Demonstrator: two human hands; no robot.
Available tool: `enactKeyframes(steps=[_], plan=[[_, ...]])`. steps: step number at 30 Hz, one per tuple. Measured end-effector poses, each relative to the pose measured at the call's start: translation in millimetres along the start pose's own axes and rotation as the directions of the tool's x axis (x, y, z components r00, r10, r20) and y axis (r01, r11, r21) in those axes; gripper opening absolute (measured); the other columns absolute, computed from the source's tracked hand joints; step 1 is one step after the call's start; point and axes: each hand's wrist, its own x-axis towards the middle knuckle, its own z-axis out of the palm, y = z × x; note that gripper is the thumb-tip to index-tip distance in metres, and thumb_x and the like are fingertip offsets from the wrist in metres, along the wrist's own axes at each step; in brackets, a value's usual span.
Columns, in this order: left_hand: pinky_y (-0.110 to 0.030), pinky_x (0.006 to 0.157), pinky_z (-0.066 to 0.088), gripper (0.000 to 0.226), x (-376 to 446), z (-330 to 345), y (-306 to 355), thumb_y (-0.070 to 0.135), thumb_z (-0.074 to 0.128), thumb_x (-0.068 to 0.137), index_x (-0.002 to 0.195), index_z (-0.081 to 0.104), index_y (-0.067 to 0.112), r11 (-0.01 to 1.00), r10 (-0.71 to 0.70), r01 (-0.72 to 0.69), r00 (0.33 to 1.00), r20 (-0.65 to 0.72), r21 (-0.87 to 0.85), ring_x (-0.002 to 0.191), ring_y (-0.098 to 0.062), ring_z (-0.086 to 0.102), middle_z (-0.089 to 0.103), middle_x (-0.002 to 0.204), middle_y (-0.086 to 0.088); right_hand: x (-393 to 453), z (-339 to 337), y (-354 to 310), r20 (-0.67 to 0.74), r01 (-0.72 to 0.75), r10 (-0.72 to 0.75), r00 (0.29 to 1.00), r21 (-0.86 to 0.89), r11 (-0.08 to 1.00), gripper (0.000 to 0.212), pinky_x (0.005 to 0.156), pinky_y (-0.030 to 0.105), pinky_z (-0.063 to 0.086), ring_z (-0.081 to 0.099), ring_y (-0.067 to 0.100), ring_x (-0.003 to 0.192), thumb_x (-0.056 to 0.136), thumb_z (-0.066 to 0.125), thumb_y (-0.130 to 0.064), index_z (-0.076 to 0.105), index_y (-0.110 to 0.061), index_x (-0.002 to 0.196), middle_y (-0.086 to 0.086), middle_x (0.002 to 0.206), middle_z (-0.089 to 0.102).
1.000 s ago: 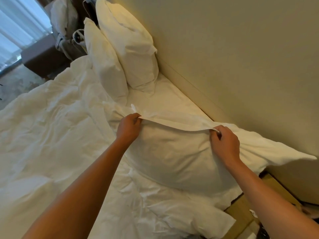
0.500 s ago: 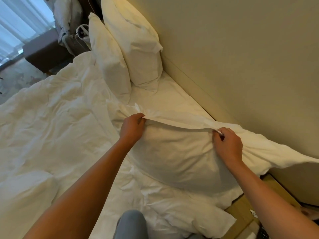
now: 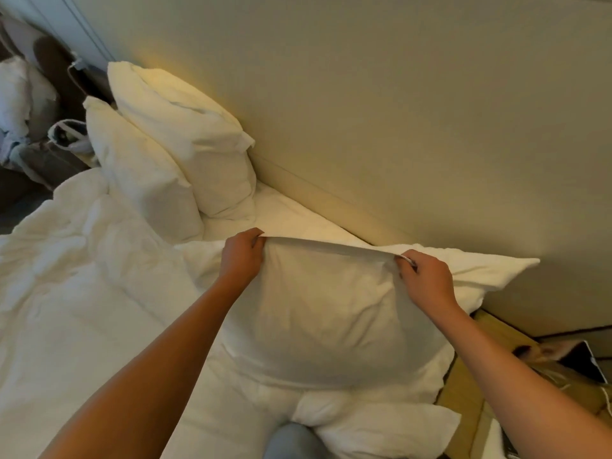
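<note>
A plump white pillow (image 3: 324,319) in its white pillowcase stands on the bed in front of me, near the beige headboard wall. My left hand (image 3: 241,256) grips the top edge of the pillowcase at its left end. My right hand (image 3: 427,283) pinches the same edge at its right end, so the fabric is stretched taut between both hands. The loose end of the pillowcase (image 3: 490,273) sticks out to the right, behind my right hand.
Two more white pillows (image 3: 185,154) lean against the wall at the far end of the bed. A rumpled white duvet (image 3: 66,293) covers the left. A wooden bedside table (image 3: 470,392) with cables stands at the lower right. My grey-clad knee (image 3: 291,442) shows at the bottom.
The view has tilted up and shifted. Both hands keep their hold on the pillowcase edge and have pulled it tighter and a little higher; my knee has come into view.
</note>
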Motion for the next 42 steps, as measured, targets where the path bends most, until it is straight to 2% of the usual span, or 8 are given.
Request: enactKeyframes(steps=[10, 15, 18, 22, 26, 31, 35, 42], plan=[[-0.047, 0.081, 0.060, 0.027, 84, -41, 11, 0.026, 0.048, 0.103, 0.095, 0.071, 0.015, 0.966, 0.256, -0.256, 0.967, 0.002, -0.045, 0.072, -0.025, 0.069, 0.070, 0.076, -0.004, 15, -6, -73, -0.266, -0.051, 0.054, 0.963, 0.018, 0.999, 0.039, 0.061, 0.041, 0.046, 0.059, 0.036, 0.068, 0.103, 0.054, -0.027, 0.058, -0.003, 0.073, 0.013, 0.068, 0.065], [-0.035, 0.075, 0.054, 0.024, 129, -59, 26, 0.030, 0.047, 0.101, 0.092, 0.069, 0.025, 0.931, 0.364, -0.365, 0.928, -0.087, -0.003, 0.071, -0.021, 0.066, 0.067, 0.070, 0.005, 33, -12, -96, -0.332, -0.065, 0.072, 0.941, 0.033, 0.997, 0.040, 0.070, 0.046, 0.054, 0.064, 0.037, 0.074, 0.103, 0.054, -0.034, 0.063, -0.004, 0.078, 0.016, 0.075, 0.069], [-0.037, 0.076, 0.054, 0.024, 148, -54, 14, 0.030, 0.048, 0.101, 0.098, 0.071, 0.025, 0.936, 0.352, -0.351, 0.935, -0.043, 0.034, 0.076, -0.024, 0.067, 0.070, 0.077, 0.000, 39, 5, -97, -0.275, -0.100, 0.098, 0.956, 0.007, 0.995, 0.039, 0.072, 0.046, 0.054, 0.064, 0.037, 0.076, 0.103, 0.055, -0.033, 0.065, -0.007, 0.077, 0.014, 0.075, 0.069], [-0.032, 0.080, 0.047, 0.025, 159, -25, -35, 0.022, 0.051, 0.102, 0.110, 0.074, 0.016, 0.951, 0.285, -0.293, 0.955, 0.085, 0.099, 0.097, -0.032, 0.068, 0.075, 0.105, -0.011, 37, 44, -92, -0.133, -0.100, 0.093, 0.987, -0.043, 0.994, 0.031, 0.070, 0.039, 0.049, 0.063, 0.030, 0.077, 0.104, 0.057, -0.027, 0.071, -0.019, 0.078, 0.005, 0.076, 0.069], [-0.034, 0.085, 0.048, 0.027, 161, -12, -68, 0.023, 0.048, 0.104, 0.114, 0.072, 0.014, 0.964, 0.250, -0.258, 0.962, 0.111, 0.063, 0.101, -0.030, 0.067, 0.073, 0.113, -0.010, 36, 66, -93, -0.141, -0.126, 0.122, 0.982, -0.019, 0.992, 0.028, 0.063, 0.031, 0.043, 0.062, 0.023, 0.075, 0.105, 0.056, -0.028, 0.072, -0.024, 0.082, -0.001, 0.079, 0.071], [-0.031, 0.077, 0.044, 0.027, 172, -20, -55, 0.024, 0.047, 0.105, 0.103, 0.071, 0.013, 0.951, 0.309, -0.309, 0.951, 0.024, 0.010, 0.082, -0.019, 0.060, 0.073, 0.098, -0.007, 45, 62, -105, -0.231, -0.131, 0.139, 0.963, 0.048, 0.990, 0.033, 0.071, 0.037, 0.052, 0.066, 0.024, 0.074, 0.103, 0.056, -0.029, 0.069, -0.020, 0.074, -0.001, 0.071, 0.071], [-0.040, 0.070, 0.049, 0.027, 193, -34, -28, 0.020, 0.046, 0.103, 0.087, 0.064, 0.008, 0.949, 0.313, -0.313, 0.950, -0.010, -0.019, 0.077, -0.028, 0.063, 0.068, 0.082, -0.009, 61, 53, -120, -0.250, -0.127, 0.158, 0.955, 0.136, 0.983, 0.036, 0.075, 0.040, 0.056, 0.072, 0.029, 0.073, 0.103, 0.057, -0.028, 0.068, -0.014, 0.072, 0.002, 0.069, 0.073], [-0.035, 0.078, 0.046, 0.026, 240, -45, 21, 0.017, 0.048, 0.103, 0.101, 0.070, 0.004, 0.934, 0.358, -0.358, 0.934, -0.023, -0.019, 0.091, -0.034, 0.065, 0.072, 0.097, -0.017, 95, 26, -146, -0.342, -0.088, 0.127, 0.931, 0.126, 0.988, 0.034, 0.070, 0.044, 0.055, 0.068, 0.038, 0.075, 0.099, 0.056, -0.020, 0.066, -0.003, 0.072, 0.016, 0.073, 0.071]])
